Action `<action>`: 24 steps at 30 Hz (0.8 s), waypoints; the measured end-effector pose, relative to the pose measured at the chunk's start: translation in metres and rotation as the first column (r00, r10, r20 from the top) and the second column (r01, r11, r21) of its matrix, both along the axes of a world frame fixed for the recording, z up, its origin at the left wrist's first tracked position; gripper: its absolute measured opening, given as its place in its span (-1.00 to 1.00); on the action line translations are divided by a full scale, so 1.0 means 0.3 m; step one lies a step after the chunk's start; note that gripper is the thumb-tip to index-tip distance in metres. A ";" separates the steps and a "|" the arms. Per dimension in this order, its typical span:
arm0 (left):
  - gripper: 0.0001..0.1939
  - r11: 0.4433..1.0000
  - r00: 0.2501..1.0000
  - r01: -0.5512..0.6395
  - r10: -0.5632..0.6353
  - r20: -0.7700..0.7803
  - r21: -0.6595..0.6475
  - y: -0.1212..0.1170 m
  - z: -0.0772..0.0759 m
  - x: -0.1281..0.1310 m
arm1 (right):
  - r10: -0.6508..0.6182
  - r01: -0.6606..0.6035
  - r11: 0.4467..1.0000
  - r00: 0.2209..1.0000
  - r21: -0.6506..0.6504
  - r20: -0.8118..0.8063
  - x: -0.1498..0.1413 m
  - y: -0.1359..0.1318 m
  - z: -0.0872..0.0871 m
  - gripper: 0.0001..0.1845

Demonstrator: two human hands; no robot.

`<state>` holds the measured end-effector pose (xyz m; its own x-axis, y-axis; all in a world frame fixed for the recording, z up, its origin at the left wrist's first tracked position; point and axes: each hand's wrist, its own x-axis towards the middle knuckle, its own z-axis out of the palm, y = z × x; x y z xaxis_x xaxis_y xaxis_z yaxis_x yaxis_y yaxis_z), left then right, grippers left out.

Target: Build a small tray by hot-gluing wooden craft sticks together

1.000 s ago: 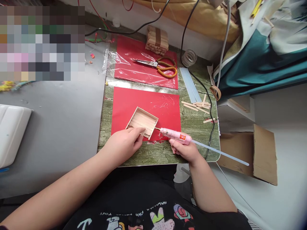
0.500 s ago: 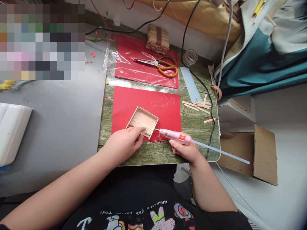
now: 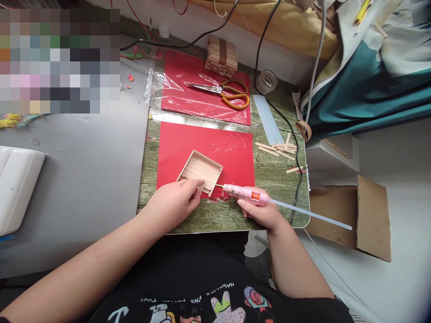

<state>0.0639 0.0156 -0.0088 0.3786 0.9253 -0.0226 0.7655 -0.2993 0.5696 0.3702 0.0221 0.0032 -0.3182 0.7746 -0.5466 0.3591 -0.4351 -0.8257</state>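
My left hand [image 3: 180, 199] grips the near side of a small open tray made of craft sticks [image 3: 198, 167], thumb and index finger closed on its lower edge. The tray lies tilted on a red sheet [image 3: 170, 150], with raised walls along its far sides. In my right hand [image 3: 259, 211] is a pink hot glue gun [image 3: 242, 193], its metal nozzle at the tray's right edge. A long translucent glue stick [image 3: 313, 216] sticks out of the gun's back end. My fingertips under the gun are partly hidden.
Scissors [image 3: 232, 94] lie on a plastic-wrapped red pack [image 3: 182, 96]. Behind are bundled craft sticks [image 3: 221, 56] and a glass jar [image 3: 266, 80]. Spare glue sticks [image 3: 267, 119] and loose craft sticks [image 3: 278, 149] lie to the right. A black cord [image 3: 286, 119] crosses the table's right side; a cardboard box [image 3: 372, 217] stands beyond.
The glue gun has shifted very slightly, its nozzle still at the tray's right edge. My left hand and the tray have hardly moved.
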 end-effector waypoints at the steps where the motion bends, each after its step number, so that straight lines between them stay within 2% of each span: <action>1: -0.71 1.000 1.000 -0.001 0.001 -0.001 -0.003 0.001 0.001 0.000 | 0.001 -0.001 1.000 1.000 -0.002 -0.002 -0.001 0.001 0.002 -0.64; 14: -0.71 1.000 1.000 0.000 0.000 0.004 0.017 -0.003 0.002 0.002 | 0.069 -0.071 0.996 0.996 0.046 0.048 0.006 0.006 0.011 -0.61; 24: -0.72 1.000 1.000 -0.007 0.007 -0.001 0.017 -0.002 0.004 0.003 | 0.139 -0.155 0.981 0.982 0.121 0.132 -0.012 0.024 0.049 -0.67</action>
